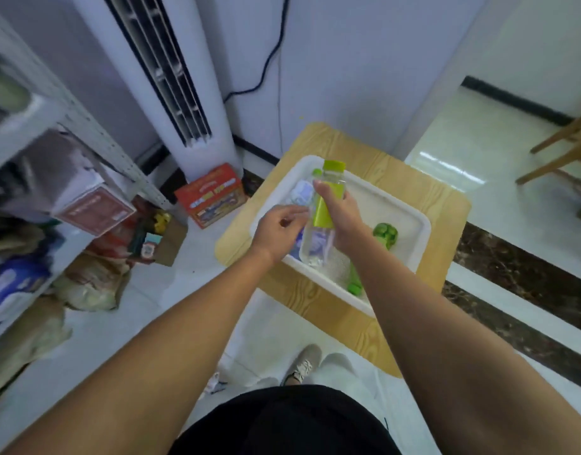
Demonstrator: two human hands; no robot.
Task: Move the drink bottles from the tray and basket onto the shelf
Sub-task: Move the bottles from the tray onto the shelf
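Two grips outstretched over tray (414, 238): right grip (340, 208) around green-capped bottle (330, 180), left grip (282, 224) unclear.

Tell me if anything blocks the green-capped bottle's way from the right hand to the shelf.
Only the left hand, close beside the bottle on the side toward the shelf. Past it, nothing visible stands in the way.
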